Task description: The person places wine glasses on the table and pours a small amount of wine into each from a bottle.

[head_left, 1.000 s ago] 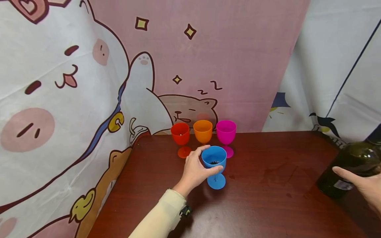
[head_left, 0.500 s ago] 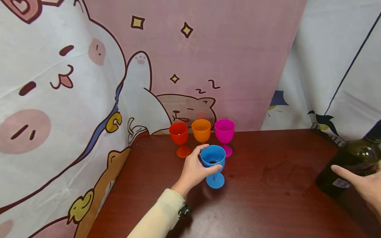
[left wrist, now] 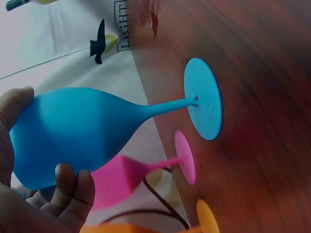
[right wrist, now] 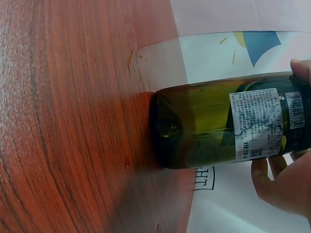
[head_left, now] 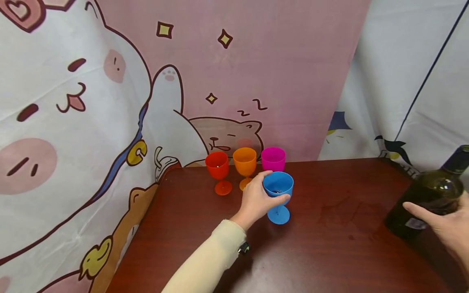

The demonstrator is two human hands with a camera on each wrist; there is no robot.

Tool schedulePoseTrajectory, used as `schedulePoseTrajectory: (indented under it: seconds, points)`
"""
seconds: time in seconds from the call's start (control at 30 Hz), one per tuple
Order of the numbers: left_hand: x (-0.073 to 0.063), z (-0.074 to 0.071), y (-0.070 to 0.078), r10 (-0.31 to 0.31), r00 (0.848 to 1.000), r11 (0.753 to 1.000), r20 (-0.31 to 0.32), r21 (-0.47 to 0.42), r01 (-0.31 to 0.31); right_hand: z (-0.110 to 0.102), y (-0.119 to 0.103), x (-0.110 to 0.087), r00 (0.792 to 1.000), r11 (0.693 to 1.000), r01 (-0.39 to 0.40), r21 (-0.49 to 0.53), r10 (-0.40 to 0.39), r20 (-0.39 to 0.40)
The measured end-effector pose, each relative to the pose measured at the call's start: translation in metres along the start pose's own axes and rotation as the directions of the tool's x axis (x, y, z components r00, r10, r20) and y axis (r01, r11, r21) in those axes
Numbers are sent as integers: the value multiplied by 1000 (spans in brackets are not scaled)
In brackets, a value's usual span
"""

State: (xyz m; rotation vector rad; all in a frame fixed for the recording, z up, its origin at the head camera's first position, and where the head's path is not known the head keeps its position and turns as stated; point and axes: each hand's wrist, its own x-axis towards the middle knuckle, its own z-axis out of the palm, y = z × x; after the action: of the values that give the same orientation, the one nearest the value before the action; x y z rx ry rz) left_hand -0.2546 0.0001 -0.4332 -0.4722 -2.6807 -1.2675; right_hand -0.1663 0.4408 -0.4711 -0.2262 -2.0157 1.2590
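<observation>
My left hand (head_left: 256, 200) grips the bowl of a blue plastic goblet (head_left: 279, 197), thumb on the near side and fingers round the far side. A little dark liquid shows at the bottom of its bowl. In the left wrist view the goblet's round foot (left wrist: 203, 99) is close over the wooden tabletop. At the right, my right hand (head_left: 445, 226) holds a dark green wine bottle (head_left: 421, 203) round its body. The right wrist view shows the bottle's white printed label (right wrist: 257, 124) and its base right at the tabletop.
A red goblet (head_left: 218, 166), an orange goblet (head_left: 244, 162) and a magenta goblet (head_left: 273, 158) stand in a row at the back of the brown table (head_left: 329, 252). Behind them hangs a pink cartoon cloth (head_left: 293, 73). The blue goblet partly hides the magenta one.
My left hand has moved the blue goblet to the right and slightly back, so it now overlaps the magenta one. The right hand keeps hold of the bottle; the head view has shifted slightly.
</observation>
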Motion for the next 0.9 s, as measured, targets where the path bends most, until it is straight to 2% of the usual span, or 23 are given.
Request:
schedulePoseTrajectory:
  seconds: [0.1,0.27,0.47,0.6,0.73,0.9]
  points:
    - [12,17,15,10,1000,999,8,40,-10,-3,0,-3,999,996,-36,-78,38,15]
    - [31,43,38,2,1000,995,5,105,-3,-6,0,-7,987,971,-140,-196,153,54]
    - [55,66,60,-50,999,980,0,195,49,-10,0,-5,987,987,-112,-115,125,105]
    - [70,78,75,-97,995,957,-11,273,97,-13,1,-4,987,987,-106,-120,119,108]
    - [84,87,86,-147,989,924,-24,353,146,-16,1,-3,985,977,-110,-184,132,113]
    - [101,96,91,-199,979,888,-39,416,197,-17,1,-3,977,958,-127,-259,165,133]
